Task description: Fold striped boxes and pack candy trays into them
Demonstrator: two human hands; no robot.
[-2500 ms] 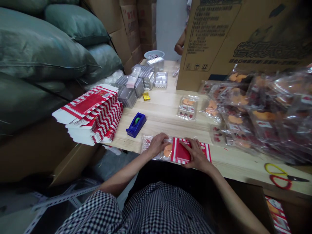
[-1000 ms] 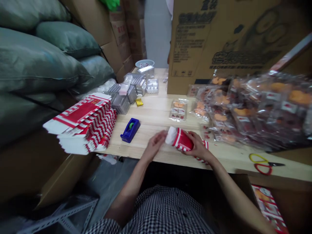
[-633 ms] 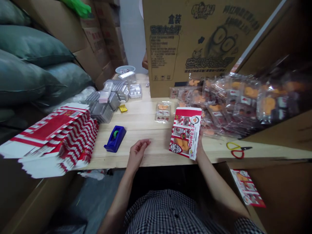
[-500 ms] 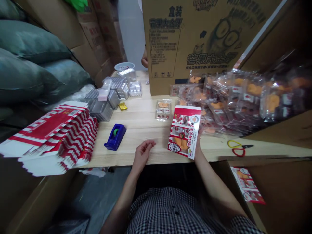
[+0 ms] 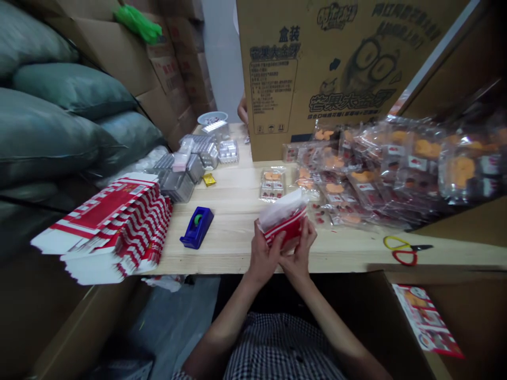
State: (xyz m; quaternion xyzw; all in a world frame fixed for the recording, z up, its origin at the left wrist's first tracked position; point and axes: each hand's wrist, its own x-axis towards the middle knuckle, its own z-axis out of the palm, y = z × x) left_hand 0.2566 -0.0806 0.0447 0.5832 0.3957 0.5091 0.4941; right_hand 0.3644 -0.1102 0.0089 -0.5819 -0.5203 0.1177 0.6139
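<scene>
A red and white cardboard box (image 5: 285, 226) is held above the table's front edge, tilted, with a white flap at its upper end. My left hand (image 5: 266, 254) grips its left side, thumb across the red face. On the right side my right hand (image 5: 300, 247) has its fingers wrapped round the box. Just beyond lies a clear pack of candy (image 5: 272, 183) flat on the table. The blue tape dispenser (image 5: 197, 228) stands to the left of my hands, holding a green-cored roll.
Flat red and white cartons (image 5: 119, 227) are stacked at left, with clear plastic trays (image 5: 178, 182) behind. Many candy packs (image 5: 364, 179) pile at right. Scissors (image 5: 404, 249) lie near the front edge. A tall carton (image 5: 273, 105) stands behind; another person's hand (image 5: 242, 110) shows beside it.
The box has turned from its windowed front to a red face and tipped over. My left hand has moved right and taken hold of it. The view has shifted slightly.
</scene>
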